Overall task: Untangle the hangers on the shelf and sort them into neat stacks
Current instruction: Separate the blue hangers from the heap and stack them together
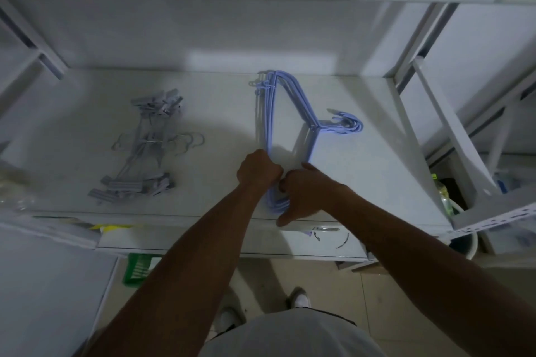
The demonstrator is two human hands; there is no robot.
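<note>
A bundle of several light blue wire hangers [293, 101] lies flat on the white shelf [220, 113], hooks pointing right [348, 124]. My left hand [258, 169] is closed around the long straight bars at the bundle's near left side. My right hand [307, 191] grips the near corner of the same bundle close to the shelf's front edge, thumb pointing down. The two hands touch each other. To the left lies a separate pile of grey clip hangers [145, 148], apart from both hands.
A sloping white shelf brace [452, 130] and upright frame stand at the right. A lower shelf [290, 243] juts out below the front edge. A green basket [139, 269] sits on the floor. Clear bags [14, 188] lie at the far left.
</note>
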